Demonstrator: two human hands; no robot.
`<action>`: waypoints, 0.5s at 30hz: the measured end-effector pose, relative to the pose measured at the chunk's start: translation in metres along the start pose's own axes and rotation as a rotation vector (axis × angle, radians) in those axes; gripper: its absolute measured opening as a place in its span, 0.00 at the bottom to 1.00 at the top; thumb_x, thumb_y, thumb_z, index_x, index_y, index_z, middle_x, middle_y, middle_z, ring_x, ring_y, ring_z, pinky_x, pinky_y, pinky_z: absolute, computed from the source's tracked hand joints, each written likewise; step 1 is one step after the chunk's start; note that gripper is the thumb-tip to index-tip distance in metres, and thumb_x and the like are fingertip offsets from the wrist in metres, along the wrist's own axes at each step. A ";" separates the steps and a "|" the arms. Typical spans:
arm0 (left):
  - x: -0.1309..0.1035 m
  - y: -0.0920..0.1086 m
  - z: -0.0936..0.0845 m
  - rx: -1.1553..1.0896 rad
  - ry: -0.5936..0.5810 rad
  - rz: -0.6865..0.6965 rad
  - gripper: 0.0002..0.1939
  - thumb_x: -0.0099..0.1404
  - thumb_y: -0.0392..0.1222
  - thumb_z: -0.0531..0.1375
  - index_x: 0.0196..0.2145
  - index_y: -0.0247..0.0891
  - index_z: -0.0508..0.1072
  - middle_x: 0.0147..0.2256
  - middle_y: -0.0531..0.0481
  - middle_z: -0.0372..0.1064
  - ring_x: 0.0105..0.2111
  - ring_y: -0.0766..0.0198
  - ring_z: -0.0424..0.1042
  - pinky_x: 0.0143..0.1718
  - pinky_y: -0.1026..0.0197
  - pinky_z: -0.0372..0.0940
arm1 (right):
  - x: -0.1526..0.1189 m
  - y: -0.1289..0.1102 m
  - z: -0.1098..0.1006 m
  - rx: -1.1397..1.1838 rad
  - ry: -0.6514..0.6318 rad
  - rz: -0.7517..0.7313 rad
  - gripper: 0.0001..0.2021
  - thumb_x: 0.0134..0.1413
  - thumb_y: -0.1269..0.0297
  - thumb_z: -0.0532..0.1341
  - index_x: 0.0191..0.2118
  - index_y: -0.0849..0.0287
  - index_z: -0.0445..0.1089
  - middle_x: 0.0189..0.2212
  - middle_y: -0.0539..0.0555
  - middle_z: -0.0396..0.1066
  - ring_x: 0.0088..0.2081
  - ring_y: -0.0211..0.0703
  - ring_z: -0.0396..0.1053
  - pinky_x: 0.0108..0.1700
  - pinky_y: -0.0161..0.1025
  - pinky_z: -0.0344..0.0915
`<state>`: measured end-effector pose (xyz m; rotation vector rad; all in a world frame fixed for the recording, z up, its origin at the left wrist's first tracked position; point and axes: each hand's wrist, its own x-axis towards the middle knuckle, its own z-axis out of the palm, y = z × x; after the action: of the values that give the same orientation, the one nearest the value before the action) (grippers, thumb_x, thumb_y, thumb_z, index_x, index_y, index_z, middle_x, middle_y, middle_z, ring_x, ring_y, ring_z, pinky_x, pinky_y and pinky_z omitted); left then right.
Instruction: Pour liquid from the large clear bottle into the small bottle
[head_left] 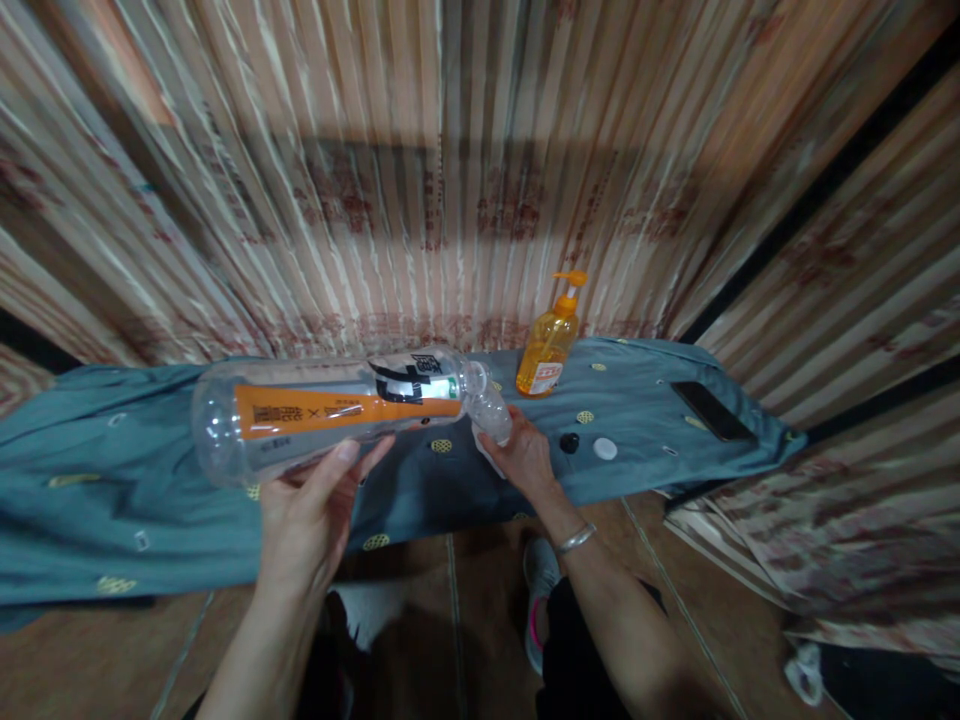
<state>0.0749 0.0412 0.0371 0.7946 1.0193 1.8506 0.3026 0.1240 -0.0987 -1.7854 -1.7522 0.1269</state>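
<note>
A large clear plastic bottle with an orange and black label is tipped on its side above the cloth, its mouth facing right. My left hand is closed around it from below. My right hand grips a small clear plastic bottle, tilted, its upper end at the mouth of the large bottle. Whether the two mouths touch or fit together cannot be made out. Part of the small bottle is hidden by my fingers, and something whitish shows beneath it. I cannot see any liquid in either bottle.
A pump bottle of yellow liquid stands at the back. A black cap and a white cap lie right of my right hand. A dark phone rests at the right on the teal patterned cloth. Striped curtains hang behind.
</note>
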 end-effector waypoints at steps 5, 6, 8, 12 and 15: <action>0.001 0.001 0.000 0.003 -0.001 0.005 0.26 0.38 0.50 0.85 0.34 0.47 0.82 0.35 0.54 0.85 0.43 0.49 0.85 0.49 0.41 0.82 | 0.000 0.002 0.001 0.034 0.009 -0.002 0.26 0.57 0.57 0.72 0.58 0.60 0.70 0.47 0.65 0.82 0.48 0.56 0.80 0.51 0.49 0.76; 0.001 0.002 0.000 0.002 -0.003 0.006 0.27 0.38 0.50 0.85 0.35 0.48 0.82 0.36 0.54 0.85 0.45 0.49 0.84 0.51 0.41 0.81 | 0.000 0.002 0.002 0.039 0.009 -0.002 0.27 0.57 0.57 0.72 0.59 0.61 0.70 0.47 0.65 0.82 0.48 0.57 0.80 0.51 0.50 0.76; 0.001 0.002 0.000 0.000 -0.008 0.004 0.28 0.38 0.49 0.85 0.38 0.49 0.82 0.38 0.54 0.85 0.48 0.47 0.84 0.53 0.39 0.80 | 0.000 0.002 0.002 0.043 0.007 -0.002 0.27 0.57 0.57 0.72 0.59 0.60 0.70 0.47 0.65 0.82 0.48 0.57 0.80 0.52 0.50 0.76; 0.001 0.002 -0.001 -0.002 -0.014 0.000 0.30 0.39 0.49 0.84 0.41 0.50 0.82 0.41 0.53 0.86 0.51 0.44 0.83 0.54 0.36 0.79 | 0.000 0.002 0.002 0.008 0.017 -0.014 0.27 0.58 0.57 0.72 0.60 0.60 0.68 0.46 0.63 0.82 0.48 0.55 0.81 0.51 0.48 0.76; 0.001 0.002 -0.001 -0.003 -0.014 0.000 0.30 0.39 0.49 0.84 0.40 0.49 0.82 0.40 0.53 0.86 0.50 0.45 0.83 0.54 0.36 0.79 | 0.000 0.001 0.001 -0.023 0.022 -0.016 0.28 0.57 0.56 0.72 0.59 0.62 0.69 0.46 0.65 0.82 0.48 0.56 0.81 0.50 0.46 0.76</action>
<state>0.0730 0.0415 0.0382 0.8053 1.0068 1.8440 0.3031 0.1248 -0.1004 -1.7821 -1.7591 0.0808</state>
